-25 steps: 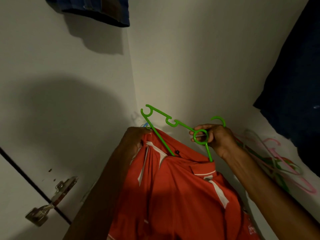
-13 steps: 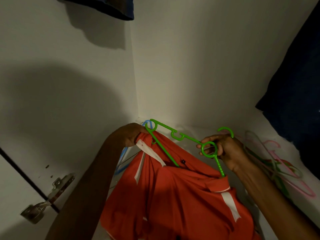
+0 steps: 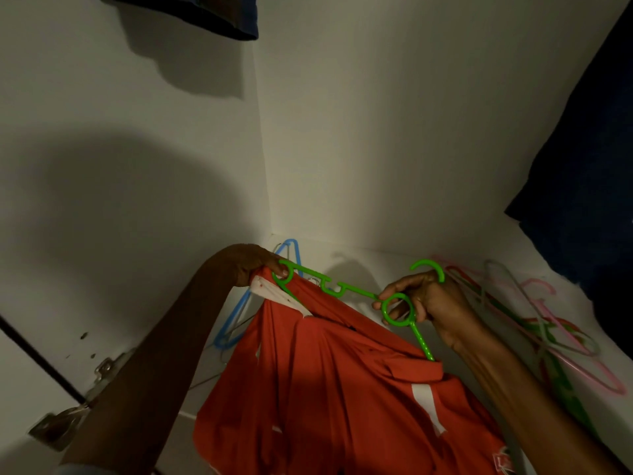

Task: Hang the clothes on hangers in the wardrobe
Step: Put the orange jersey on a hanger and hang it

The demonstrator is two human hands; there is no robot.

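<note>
Head view: left hand [image 3: 253,265] is pinching the shirt [image 3: 325,382] shoulder together with the green hanger [image 3: 346,289] end, likely keeping fabric seated on the arm. Right hand [image 3: 428,299] is gripping the hanger's ring below its hook, steadying it. Spare hangers [image 3: 555,334] are lying on the wardrobe floor [image 3: 359,265] nearby.

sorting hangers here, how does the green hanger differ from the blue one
The green hanger is gripped by both hands, left hand and right hand; the blue hanger lies untouched on the wardrobe floor. The green one runs into the red shirt; the blue one carries nothing and is partly hidden behind it. Both look plastic.
</note>
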